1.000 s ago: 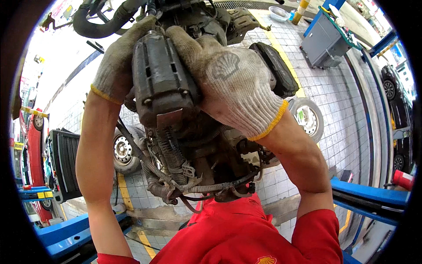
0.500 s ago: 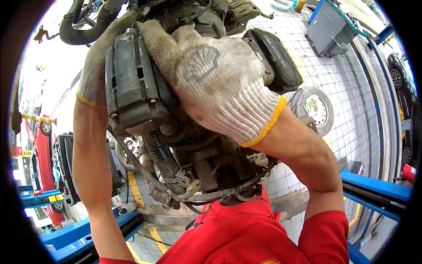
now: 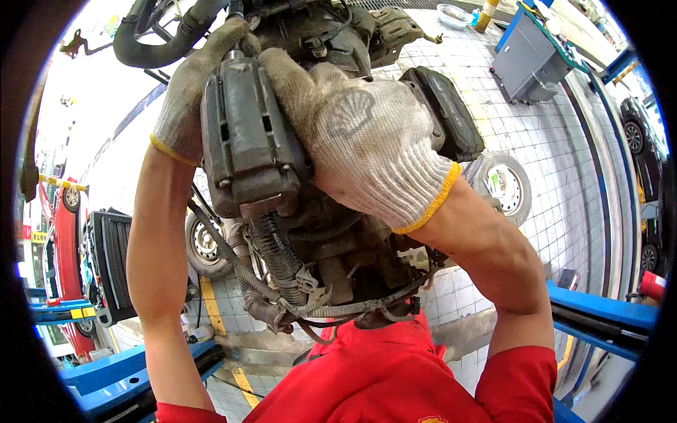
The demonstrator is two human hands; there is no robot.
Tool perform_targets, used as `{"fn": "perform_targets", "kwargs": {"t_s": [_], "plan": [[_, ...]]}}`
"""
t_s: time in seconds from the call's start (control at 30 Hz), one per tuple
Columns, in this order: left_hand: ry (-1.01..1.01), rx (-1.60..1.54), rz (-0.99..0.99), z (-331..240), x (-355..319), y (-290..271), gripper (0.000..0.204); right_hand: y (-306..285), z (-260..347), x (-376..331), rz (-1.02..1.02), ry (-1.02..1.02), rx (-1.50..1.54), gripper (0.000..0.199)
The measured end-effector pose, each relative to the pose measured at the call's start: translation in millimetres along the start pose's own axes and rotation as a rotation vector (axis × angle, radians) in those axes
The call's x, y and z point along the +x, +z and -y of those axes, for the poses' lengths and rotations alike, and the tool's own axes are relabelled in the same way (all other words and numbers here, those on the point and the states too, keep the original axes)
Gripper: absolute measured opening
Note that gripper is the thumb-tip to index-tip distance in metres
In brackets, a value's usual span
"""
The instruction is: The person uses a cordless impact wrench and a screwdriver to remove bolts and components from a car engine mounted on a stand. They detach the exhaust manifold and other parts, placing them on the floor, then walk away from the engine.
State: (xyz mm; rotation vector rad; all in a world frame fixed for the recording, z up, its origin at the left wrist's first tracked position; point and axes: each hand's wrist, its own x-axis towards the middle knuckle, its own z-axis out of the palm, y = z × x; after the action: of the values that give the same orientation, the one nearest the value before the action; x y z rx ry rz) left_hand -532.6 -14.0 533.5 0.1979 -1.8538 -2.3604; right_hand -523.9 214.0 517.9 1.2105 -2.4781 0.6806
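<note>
A long, ribbed black plastic housing point(image 3: 243, 137) stands up from a grimy engine assembly point(image 3: 338, 278). My left hand point(image 3: 185, 106) and my right hand point(image 3: 374, 137) flank it, both in soiled white knit gloves with yellow cuffs. The left lies along its left side, fingers bent over the top end by a short metal fitting point(image 3: 234, 55). The right presses against its right side, fingers curled toward the far top end. Both hands are closed, but the fingertips are hidden, so what they grip there cannot be made out. A corrugated wiring sleeve point(image 3: 277, 250) runs down below the housing.
A thick dark hose point(image 3: 134, 46) bends at the upper left. To the right are a black cover point(image 3: 455, 116), a wheel point(image 3: 509, 187) on the tiled floor and a grey tool cabinet point(image 3: 532, 60). Blue lift arms point(image 3: 599, 310) point(image 3: 116, 370) flank me on both sides.
The housing, the dark hose and both gloved hands appear farther right in the picture, as my view has shifted. The hands keep nearly the same places on the housing.
</note>
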Motion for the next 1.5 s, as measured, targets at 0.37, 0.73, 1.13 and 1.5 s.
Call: {"fn": "perform_targets", "kwargs": {"t_s": [0.37, 0.73, 1.13, 1.5], "plan": [[-0.021, -0.152, 0.173, 5.5, 42.9, -11.7, 0.031, -13.8, 6.8, -7.0, 0.032, 0.079, 0.000, 0.067], [0.018, -0.249, 0.007, 11.8, 67.6, -16.2, 0.024, -25.0, 6.5, 0.7, 0.062, 0.074, 0.042, 0.097], [-0.013, -0.261, -0.052, 1.2, 46.8, 0.4, 0.022, -19.9, -5.1, -5.9, -0.037, -0.076, 0.068, 0.101], [0.034, -0.240, -0.024, 11.8, 60.3, -4.4, 0.026, -23.1, 4.5, -4.2, -0.030, -0.029, 0.038, 0.089]]}}
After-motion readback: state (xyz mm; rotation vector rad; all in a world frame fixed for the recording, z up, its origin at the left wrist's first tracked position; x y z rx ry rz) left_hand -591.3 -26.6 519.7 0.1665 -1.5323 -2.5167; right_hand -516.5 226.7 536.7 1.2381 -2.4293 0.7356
